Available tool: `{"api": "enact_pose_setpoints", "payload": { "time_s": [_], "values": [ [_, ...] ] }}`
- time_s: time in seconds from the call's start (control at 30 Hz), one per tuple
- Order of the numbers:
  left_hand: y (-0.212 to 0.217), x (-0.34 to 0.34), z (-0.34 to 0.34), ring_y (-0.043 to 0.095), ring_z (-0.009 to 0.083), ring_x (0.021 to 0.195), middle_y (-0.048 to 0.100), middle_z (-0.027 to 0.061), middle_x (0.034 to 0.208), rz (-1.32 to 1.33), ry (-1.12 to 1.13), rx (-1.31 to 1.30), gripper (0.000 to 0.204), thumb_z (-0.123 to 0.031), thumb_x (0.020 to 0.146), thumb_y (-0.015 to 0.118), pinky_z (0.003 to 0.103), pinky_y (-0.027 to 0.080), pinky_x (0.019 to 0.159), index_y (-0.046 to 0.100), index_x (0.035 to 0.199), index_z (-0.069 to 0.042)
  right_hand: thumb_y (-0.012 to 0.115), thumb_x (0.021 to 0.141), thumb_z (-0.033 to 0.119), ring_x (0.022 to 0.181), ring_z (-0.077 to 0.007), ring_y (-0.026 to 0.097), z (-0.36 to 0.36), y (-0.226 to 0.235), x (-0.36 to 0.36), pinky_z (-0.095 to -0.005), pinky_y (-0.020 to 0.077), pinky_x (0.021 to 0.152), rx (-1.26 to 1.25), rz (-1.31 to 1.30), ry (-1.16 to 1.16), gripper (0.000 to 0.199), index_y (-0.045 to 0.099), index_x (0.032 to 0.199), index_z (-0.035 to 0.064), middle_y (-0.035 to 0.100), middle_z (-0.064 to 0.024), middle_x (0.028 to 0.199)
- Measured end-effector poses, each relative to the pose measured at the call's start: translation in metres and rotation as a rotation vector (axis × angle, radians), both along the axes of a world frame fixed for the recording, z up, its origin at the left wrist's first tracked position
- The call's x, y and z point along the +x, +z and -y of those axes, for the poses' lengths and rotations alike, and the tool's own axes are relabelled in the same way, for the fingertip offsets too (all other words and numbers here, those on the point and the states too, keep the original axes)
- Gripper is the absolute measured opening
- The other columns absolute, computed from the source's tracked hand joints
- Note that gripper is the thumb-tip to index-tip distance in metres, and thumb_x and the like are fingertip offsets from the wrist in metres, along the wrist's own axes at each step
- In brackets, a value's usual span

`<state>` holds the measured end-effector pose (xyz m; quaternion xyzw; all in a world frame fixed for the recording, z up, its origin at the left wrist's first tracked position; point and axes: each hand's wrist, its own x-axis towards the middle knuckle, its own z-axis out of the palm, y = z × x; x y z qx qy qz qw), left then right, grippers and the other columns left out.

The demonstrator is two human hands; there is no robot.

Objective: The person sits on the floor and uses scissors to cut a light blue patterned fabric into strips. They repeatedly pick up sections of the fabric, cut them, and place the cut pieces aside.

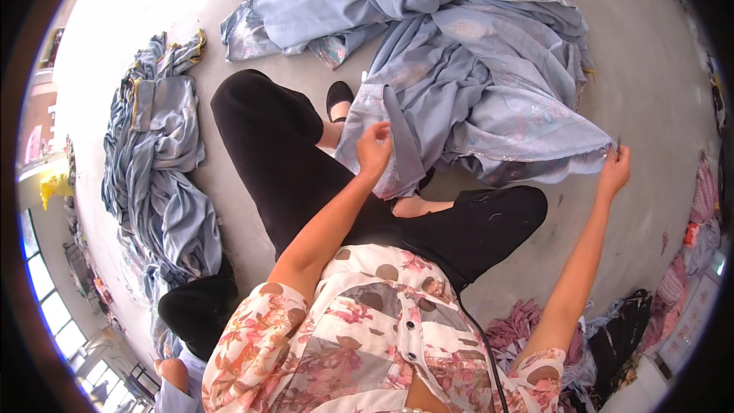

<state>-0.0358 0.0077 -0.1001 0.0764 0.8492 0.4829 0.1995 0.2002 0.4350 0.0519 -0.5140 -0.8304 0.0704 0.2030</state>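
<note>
Right hand (614,172) pinches the blue fabric (514,118) by its edge, left hand (374,151) half-curled over it, grip unclear!

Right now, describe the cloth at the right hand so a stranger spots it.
On the grey floor, find the big blue fabric heap at the picture's top. At its lower right is the patterned flap, pulled to a point at the right hand. A line of pale specks near its edge sets it apart from the plain folds above.
</note>
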Motion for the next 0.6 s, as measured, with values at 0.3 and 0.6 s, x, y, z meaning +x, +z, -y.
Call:
{"api": "enact_pose_setpoints", "payload": {
  "time_s": [0.3,0.6],
  "values": [
    [-0.03,0.008,-0.018,0.052,0.0342,0.108,0.054,0.018,0.118,-0.084,0.079,-0.494,0.092,-0.034,0.059,0.075,0.04,0.043,0.09,0.032,0.136,-0.01,0.061,0.076,0.01,0.088,-0.027,0.063,0.141,-0.087,-0.08,-0.0366,0.0484,0.077,-0.32,-0.087,0.088,0.028,0.059,0.104,0.0059,0.065,-0.0115,0.095],
    [0.018,-0.022,-0.003,0.049,0.012,0.061,0.056,0.0028,0.066,0.33,0.272,0.125,0.013,-0.011,0.066,0.056,0.029,0.04,0.056,0.056,0.074,-0.001,0.072,0.075,0.001,0.067,-0.0044,0.049,0.327,-0.12,-0.114,-0.019,0.0436,0.059,-1.348,-0.774,0.325,0.052,0.047,0.121,-0.0053,0.057,-0.0061,0.115]
  ]
}}
